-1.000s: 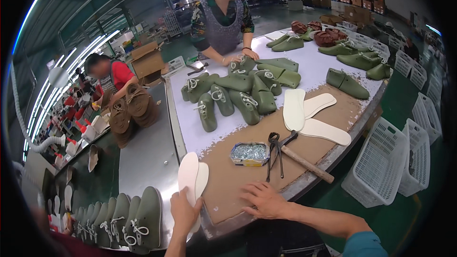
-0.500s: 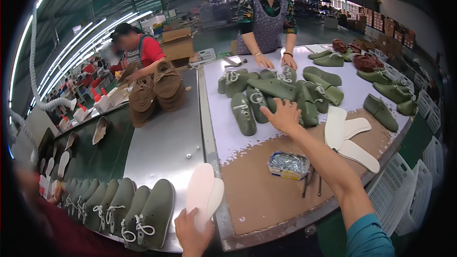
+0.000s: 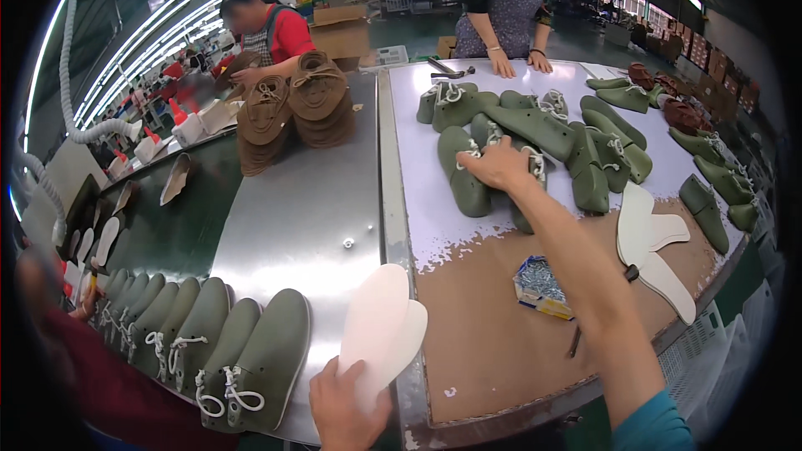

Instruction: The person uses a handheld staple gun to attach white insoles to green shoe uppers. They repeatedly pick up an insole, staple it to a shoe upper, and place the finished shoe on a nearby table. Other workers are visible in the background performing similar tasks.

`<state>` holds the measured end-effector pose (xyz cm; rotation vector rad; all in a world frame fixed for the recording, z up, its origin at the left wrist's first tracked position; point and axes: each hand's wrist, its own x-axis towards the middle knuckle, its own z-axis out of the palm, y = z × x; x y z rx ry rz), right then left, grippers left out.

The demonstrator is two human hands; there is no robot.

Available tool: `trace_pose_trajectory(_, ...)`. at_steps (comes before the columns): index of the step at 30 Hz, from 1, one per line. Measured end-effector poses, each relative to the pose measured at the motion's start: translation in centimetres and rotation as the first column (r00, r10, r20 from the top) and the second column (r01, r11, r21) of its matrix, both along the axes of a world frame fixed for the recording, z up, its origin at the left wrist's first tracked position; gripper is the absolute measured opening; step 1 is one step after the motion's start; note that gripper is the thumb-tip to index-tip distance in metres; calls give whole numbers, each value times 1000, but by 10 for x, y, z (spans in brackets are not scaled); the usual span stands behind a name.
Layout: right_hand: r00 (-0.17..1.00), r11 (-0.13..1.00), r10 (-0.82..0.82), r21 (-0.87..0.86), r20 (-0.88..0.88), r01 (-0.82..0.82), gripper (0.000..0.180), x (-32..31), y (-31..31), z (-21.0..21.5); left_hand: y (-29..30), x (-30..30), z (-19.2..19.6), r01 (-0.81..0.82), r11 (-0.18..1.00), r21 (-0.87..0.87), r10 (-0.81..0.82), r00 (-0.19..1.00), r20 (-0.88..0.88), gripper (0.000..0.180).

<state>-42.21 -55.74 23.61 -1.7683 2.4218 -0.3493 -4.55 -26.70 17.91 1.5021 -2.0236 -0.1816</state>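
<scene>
My left hand (image 3: 347,401) grips a pair of white shoe insoles (image 3: 372,330) by their lower ends, one partly over the other, above the metal tabletop's edge. My right hand (image 3: 499,169) reaches across the table to a heap of green shoe lasts (image 3: 535,132). Its fingers bend around the white cord beside one green shoe last (image 3: 462,179); the fingertips are partly hidden. Another last lies beneath the hand, mostly covered by it.
Loose white insoles (image 3: 639,221), a box of nails (image 3: 543,284) and a hammer (image 3: 631,272) lie on the cardboard. Green lasts (image 3: 276,342) line the lower left. Brown shoe uppers (image 3: 322,108) are stacked behind. A co-worker's hands (image 3: 501,63) rest on the far edge.
My right hand has moved left over the heap and its spread fingers have bent in at the corded last. The left hand still holds the insoles. The whole view has shifted.
</scene>
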Motion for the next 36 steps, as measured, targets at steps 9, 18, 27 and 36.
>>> trace_pose_trajectory(9,985,986,148,-87,91,-141,75,52,74,4,-2,10,-22,-21,991,-135,19,1000,-16,58)
trace_pose_trajectory(18,962,962,143,-195,-234,-191,67,108,172,-18,-12,-6,-23,-260,957,-131,254,965,-59,51)
trace_pose_trajectory(27,985,985,110,-149,136,-90,55,132,337,-6,-16,1,-29,-232,951,-206,170,945,-280,62)
trace_pose_trajectory(36,917,988,123,37,378,-148,67,93,465,22,53,2,33,-45,995,91,101,463,-881,67)
